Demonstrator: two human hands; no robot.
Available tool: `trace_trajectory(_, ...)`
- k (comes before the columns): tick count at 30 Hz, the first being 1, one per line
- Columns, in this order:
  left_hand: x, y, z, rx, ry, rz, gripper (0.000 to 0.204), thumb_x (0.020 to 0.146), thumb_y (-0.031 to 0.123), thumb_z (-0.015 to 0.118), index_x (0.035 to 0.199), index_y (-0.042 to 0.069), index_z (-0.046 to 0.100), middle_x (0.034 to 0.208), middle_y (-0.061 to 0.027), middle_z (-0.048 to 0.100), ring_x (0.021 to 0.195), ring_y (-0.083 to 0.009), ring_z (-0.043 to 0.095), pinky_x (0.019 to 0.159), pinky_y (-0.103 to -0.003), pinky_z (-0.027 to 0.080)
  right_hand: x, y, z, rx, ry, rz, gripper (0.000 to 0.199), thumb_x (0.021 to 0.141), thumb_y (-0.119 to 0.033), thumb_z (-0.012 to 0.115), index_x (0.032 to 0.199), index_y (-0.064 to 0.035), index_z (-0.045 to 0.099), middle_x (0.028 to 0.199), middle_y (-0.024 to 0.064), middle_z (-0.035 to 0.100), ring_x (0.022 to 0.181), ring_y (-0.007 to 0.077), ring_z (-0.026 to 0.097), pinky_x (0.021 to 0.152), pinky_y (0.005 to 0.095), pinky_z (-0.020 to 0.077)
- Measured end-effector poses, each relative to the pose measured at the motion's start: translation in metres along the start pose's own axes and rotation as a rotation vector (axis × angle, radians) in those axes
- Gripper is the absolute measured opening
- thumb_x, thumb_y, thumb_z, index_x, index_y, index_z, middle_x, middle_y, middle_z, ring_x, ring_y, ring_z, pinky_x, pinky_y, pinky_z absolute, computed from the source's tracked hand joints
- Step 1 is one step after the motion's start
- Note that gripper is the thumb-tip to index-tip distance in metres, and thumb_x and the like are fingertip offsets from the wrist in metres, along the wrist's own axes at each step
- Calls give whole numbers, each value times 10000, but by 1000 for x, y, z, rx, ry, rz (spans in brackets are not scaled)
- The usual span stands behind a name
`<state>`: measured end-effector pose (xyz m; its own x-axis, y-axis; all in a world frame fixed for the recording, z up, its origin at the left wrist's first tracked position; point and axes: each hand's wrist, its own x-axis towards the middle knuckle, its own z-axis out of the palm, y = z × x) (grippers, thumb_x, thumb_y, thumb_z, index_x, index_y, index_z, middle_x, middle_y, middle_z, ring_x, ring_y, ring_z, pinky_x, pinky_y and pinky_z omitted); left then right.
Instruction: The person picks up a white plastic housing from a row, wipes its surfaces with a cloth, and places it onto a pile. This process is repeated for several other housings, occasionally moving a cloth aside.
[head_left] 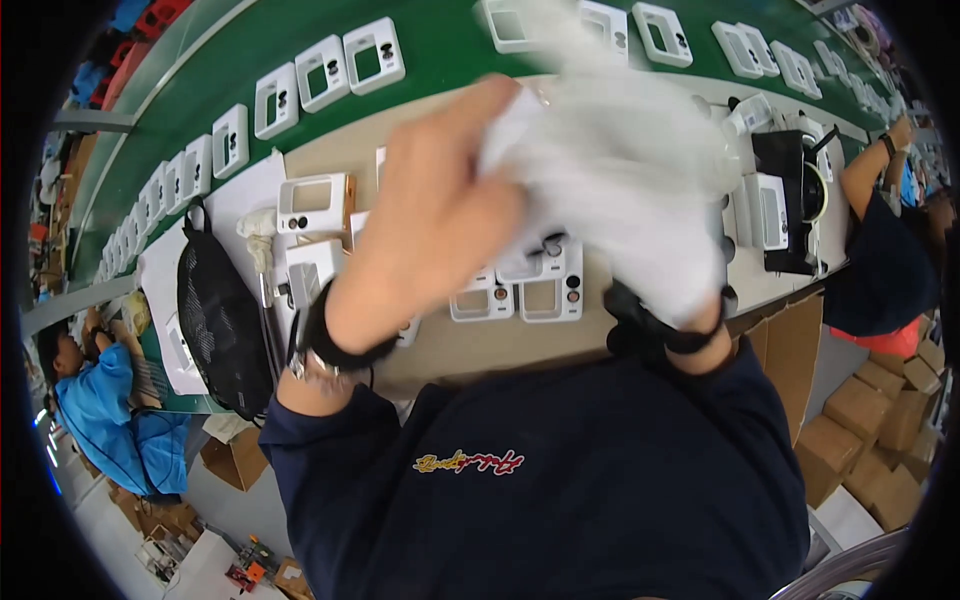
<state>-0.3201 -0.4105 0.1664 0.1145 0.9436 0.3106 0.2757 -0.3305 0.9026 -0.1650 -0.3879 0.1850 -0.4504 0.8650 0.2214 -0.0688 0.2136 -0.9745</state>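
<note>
My left hand [430, 205] is bare and blurred. Its thumb and fingers close on the edge of white fabric in front of my chest. That fabric looks like a white glove [640, 190], which covers my right hand down to the wrist. Motion smears it, and the fingers of my right hand cannot be made out. Below the hands, several white rectangular frames [552, 300] with window openings and small dark round parts lie on the beige worktop [440, 365]. Another white frame [312, 205] lies left of my left hand.
A green conveyor belt [440, 50] carries rows of similar frames along the far side. A black mesh bag [225, 310] lies at left, a black holder [790, 200] at right. Cardboard boxes [850, 430] are stacked lower right. Co-workers sit at left [120, 410] and right [880, 250].
</note>
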Motion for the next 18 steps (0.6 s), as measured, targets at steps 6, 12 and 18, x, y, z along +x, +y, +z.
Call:
trace_trajectory(6, -38, 17, -2, -259, 30, -339, 212, 715, 55, 422, 900, -21, 493, 624, -99, 504, 532, -126, 440, 488, -267, 351, -7, 3, 16, 48, -284, 222, 377, 806, -122, 530, 1085, 119, 452, 1033, 169, 539, 784, 158, 539, 703, 283, 438)
trace_trajectory(12, -50, 13, -7, -593, 153, -586, 217, 720, 29, 424, 920, -17, 497, 610, 6, 464, 527, -33, 367, 463, -223, 310, -46, -5, -34, -379, 222, -56, 331, 795, -154, 533, 1019, 88, 516, 994, 174, 555, 886, 160, 520, 803, 282, 411)
trace_trajectory(18, -48, 33, 8, -771, 133, -606, 235, 756, 33, 425, 985, -8, 467, 574, 20, 429, 435, -18, 312, 390, -201, 264, -49, -50, -102, -1254, 208, -401, 350, 755, -75, 529, 1062, 87, 492, 963, 155, 552, 865, 162, 528, 783, 242, 418)
